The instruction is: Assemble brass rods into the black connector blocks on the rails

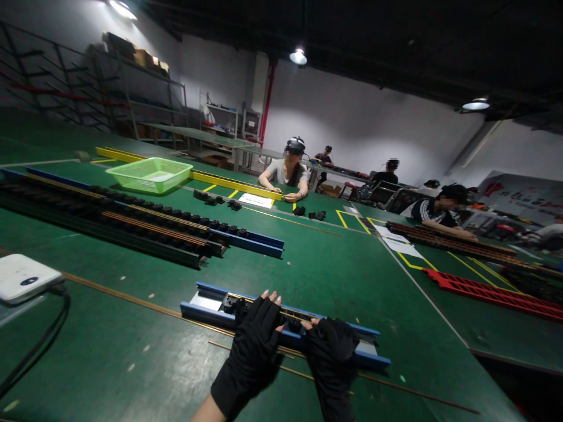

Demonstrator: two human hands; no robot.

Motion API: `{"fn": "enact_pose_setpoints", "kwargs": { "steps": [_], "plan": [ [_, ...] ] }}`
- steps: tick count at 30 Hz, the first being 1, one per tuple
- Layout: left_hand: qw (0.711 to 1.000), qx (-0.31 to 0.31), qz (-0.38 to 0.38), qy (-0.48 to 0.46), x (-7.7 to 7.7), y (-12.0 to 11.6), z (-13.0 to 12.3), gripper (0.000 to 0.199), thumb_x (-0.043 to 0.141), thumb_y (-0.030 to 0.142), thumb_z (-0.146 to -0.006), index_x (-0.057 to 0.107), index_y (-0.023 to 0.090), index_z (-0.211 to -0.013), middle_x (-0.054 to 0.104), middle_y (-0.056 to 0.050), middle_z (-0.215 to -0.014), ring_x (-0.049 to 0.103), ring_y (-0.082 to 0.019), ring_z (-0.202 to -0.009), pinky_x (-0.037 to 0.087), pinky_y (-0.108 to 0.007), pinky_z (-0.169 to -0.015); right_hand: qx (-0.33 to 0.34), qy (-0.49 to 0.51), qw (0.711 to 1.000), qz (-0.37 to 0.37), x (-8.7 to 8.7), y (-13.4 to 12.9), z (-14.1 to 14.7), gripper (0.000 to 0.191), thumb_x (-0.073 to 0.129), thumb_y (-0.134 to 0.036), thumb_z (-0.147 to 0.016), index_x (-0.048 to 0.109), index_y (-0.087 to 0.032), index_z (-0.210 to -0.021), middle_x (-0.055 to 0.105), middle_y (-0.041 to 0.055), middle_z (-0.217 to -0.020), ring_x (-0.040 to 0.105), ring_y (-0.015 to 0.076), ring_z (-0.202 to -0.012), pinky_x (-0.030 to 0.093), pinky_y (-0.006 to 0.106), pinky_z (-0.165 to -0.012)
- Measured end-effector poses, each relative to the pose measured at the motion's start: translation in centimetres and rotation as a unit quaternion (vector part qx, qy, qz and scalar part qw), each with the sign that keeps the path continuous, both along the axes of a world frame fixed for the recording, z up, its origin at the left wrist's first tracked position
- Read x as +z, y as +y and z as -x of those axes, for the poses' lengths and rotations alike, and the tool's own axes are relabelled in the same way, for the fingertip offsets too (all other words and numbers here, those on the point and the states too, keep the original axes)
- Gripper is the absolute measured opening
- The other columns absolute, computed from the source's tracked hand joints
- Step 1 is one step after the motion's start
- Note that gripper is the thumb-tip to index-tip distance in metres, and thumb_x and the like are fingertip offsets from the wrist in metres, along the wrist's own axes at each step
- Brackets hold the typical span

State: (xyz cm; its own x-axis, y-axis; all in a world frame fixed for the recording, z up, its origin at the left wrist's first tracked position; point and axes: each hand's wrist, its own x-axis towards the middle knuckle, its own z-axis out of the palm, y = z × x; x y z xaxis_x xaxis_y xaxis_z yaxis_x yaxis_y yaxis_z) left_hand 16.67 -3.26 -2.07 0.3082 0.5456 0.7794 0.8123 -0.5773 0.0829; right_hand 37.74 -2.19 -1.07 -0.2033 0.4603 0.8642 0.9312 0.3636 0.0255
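A short blue channel rail (368, 358) lies on the green table in front of me, with black blocks (229, 303) and thin brass strips set inside it. My left hand (259, 328), in a black glove with bare fingertips, rests across the rail, its fingers stretched out over the blocks and strips. Further right, my right hand (332, 343), gloved the same way, has its fingers curled in, the tips closed on a brass strip (297, 317) above the rail. Loose brass rods (299, 373) lie on the table beneath and in front of both hands.
Long black and blue rails (176, 249) lie at the left, near a green plastic basket (152, 183). A white device (26, 278) with a cable sits at the left edge. Across the table, a person (290, 170) works at a yellow rail (237, 184); a red rail (497, 293) lies right.
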Motion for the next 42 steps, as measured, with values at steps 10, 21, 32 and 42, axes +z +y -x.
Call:
{"fn": "enact_pose_setpoints", "kwargs": {
  "steps": [10,21,32,42],
  "plan": [
    [0.998,0.050,0.042,0.005,-0.2,-0.3,0.1,0.052,0.058,0.015,-0.084,0.060,0.019,-0.136,0.050,-0.016,-0.156,0.038,-0.036,-0.150,0.033,-0.069,-0.117,0.000,-0.044,0.999,-0.009,0.3,0.2,0.5,0.023,0.060,-0.025,-0.099,0.076,-0.027,-0.083,0.074,0.0029,-0.086,0.058,0.0224,-0.084,0.038,0.037,-0.083],
    [0.996,0.069,0.040,0.037,-0.9,0.0,0.2,0.055,0.055,0.018,-0.089,0.052,0.016,-0.145,0.051,-0.016,-0.156,0.037,-0.034,-0.150,0.027,-0.064,-0.119,-0.008,-0.048,0.998,0.030,0.2,0.1,0.0,0.029,0.056,-0.022,-0.100,0.078,-0.028,-0.081,0.072,0.0022,-0.082,0.055,0.0217,-0.083,0.035,0.037,-0.083],
    [0.994,0.085,0.041,0.052,0.2,-0.2,0.0,0.048,0.054,0.017,-0.089,0.058,0.014,-0.137,0.057,-0.015,-0.151,0.044,-0.033,-0.146,0.021,-0.057,-0.122,-0.038,0.009,0.997,0.064,-1.0,0.6,0.2,0.036,0.053,-0.039,-0.102,0.076,-0.023,-0.079,0.071,0.0062,-0.081,0.056,0.0231,-0.083,0.039,0.038,-0.084],
    [0.995,0.089,0.017,0.030,0.7,-0.2,-0.2,0.053,0.053,0.014,-0.088,0.054,0.007,-0.141,0.060,-0.017,-0.147,0.046,-0.033,-0.144,0.017,-0.053,-0.125,-0.040,0.019,0.996,0.083,-1.3,0.9,0.1,0.033,0.056,-0.041,-0.101,0.077,-0.024,-0.081,0.072,0.0059,-0.084,0.057,0.0230,-0.083,0.038,0.037,-0.082]
  ]
}}
